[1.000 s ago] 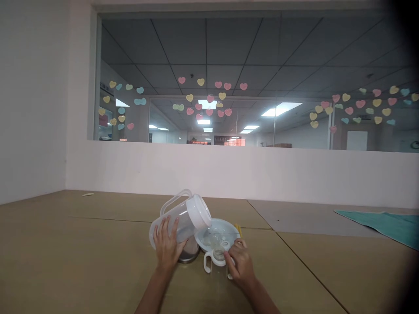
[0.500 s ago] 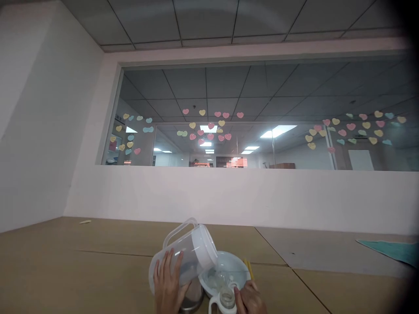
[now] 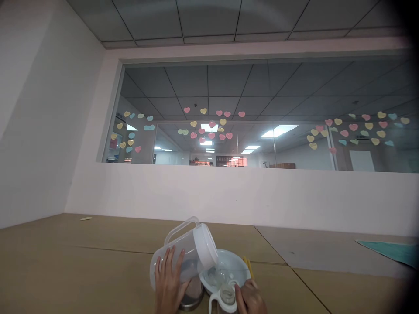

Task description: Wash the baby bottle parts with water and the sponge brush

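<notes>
A translucent plastic pitcher (image 3: 181, 257) with a white lid (image 3: 206, 246) is tilted to the right. My left hand (image 3: 168, 279) is wrapped round its near side, and its lid end leans over the rim of a pale blue bowl (image 3: 240, 261). Clear pieces lie in the bowl, too blurred to name. At the bottom edge, a clear bottle (image 3: 228, 296) with an open mouth and a white handle stands in front of the bowl. My right hand (image 3: 251, 298) is closed at the bottle's right side, thumb against its white collar; its far fingers are hidden.
A round metal-rimmed container (image 3: 191, 298) sits beneath the pitcher. Yellow sticks (image 3: 248, 267) lean by the bowl's right side. A teal cloth (image 3: 389, 252) lies far right, and a small pale scrap (image 3: 86, 218) far left. A wall with a window (image 3: 262, 109) stands behind the table.
The view has shifted slightly. The pitcher stays tilted in my left hand, and my right hand keeps its place beside the bottle.
</notes>
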Motion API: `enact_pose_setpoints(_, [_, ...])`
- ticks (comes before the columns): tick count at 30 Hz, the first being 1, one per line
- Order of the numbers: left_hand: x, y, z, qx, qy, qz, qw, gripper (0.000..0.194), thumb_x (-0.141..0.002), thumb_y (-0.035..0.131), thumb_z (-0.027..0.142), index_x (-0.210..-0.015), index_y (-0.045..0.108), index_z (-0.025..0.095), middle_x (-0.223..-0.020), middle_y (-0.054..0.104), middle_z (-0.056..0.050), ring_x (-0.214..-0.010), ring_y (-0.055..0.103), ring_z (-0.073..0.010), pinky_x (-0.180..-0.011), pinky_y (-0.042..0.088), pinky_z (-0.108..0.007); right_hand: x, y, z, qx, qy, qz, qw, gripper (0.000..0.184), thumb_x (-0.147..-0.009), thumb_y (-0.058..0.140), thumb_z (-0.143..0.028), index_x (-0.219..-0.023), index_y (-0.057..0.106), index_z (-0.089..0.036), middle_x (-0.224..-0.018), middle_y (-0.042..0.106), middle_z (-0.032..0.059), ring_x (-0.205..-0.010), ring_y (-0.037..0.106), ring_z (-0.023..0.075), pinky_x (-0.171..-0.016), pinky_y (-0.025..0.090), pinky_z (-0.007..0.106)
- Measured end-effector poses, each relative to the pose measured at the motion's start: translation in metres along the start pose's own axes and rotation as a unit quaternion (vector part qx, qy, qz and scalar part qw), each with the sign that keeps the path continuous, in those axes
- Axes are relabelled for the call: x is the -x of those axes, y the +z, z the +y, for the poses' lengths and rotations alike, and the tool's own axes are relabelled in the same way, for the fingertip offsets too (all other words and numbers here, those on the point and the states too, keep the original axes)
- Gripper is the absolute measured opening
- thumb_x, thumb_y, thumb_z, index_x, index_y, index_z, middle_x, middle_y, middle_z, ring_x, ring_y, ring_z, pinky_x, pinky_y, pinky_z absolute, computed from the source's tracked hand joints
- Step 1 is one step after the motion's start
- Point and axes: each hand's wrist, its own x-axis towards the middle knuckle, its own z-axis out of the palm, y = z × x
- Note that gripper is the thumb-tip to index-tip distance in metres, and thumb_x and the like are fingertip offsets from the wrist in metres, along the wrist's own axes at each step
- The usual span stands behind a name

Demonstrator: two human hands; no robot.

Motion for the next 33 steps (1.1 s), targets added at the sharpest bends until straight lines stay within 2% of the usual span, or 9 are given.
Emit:
enact_pose_setpoints(7, [0.0,0.0,0.001,-0.003,-0.002,-0.002,1.0,0.06,-0.07,0.062,0.029,-0.128,0.049,0.023,-0.134,0.049,-0.014,-0.123,0.045,-0.0317,-0.107,0.026,-0.05,0.008,0.008,0.003,0.0,0.009,0.01,1.0,0.041,-0.091,0.041,-0.016,-0.05,0.04,-0.02,-0.045,0.041,-0.0045,-0.043,0.04,0.0093,-0.056,0.032,0.025])
enact_pose_setpoints(14, [-0.001,-0.001,0.0,-0.01,0.003,0.014,1.0,0.064,-0.073,0.059,0.037,-0.134,0.042,0.025,-0.133,0.05,-0.012,-0.123,0.046,-0.0313,-0.108,0.024,-0.048,0.011,0.014,0.007,0.0,0.004,0.036,0.999,0.044,-0.092,0.042,-0.017,-0.048,0.04,-0.02,-0.044,0.04,-0.0045,-0.042,0.039,0.0098,-0.053,0.031,0.025])
enact_pose_setpoints(21, [-0.001,0.001,-0.002,0.002,0.004,0.015,1.0,0.062,-0.074,0.059,0.034,-0.133,0.043,0.024,-0.133,0.049,-0.013,-0.123,0.045,-0.0312,-0.108,0.024,-0.049,0.001,0.008,0.001,0.036,0.011,0.048,0.998,0.047,-0.093,0.04,-0.02,-0.046,0.037,-0.02,-0.042,0.04,-0.004,-0.04,0.041,0.0096,-0.051,0.031,0.024])
enact_pose_setpoints(28, [0.002,0.004,-0.004,0.011,0.005,0.021,1.0,0.058,-0.074,0.061,0.035,-0.129,0.048,0.023,-0.133,0.049,-0.013,-0.124,0.044,-0.0318,-0.108,0.024,-0.05,-0.006,0.005,0.001,0.06,-0.03,0.047,0.997,0.047,-0.092,0.041,-0.017,-0.045,0.038,-0.02,-0.039,0.04,-0.0043,-0.037,0.041,0.0086,-0.05,0.031,0.023])
enact_pose_setpoints(33, [0.002,0.005,-0.003,0.035,0.009,0.033,0.999,0.058,-0.074,0.062,0.038,-0.128,0.048,0.021,-0.132,0.05,-0.014,-0.125,0.044,-0.0313,-0.109,0.026,-0.049,-0.005,0.004,0.001,0.071,-0.014,0.037,0.997,0.048,-0.093,0.039,-0.019,-0.044,0.038,-0.02,-0.04,0.041,-0.003,-0.039,0.043,0.0094,-0.049,0.031,0.024])
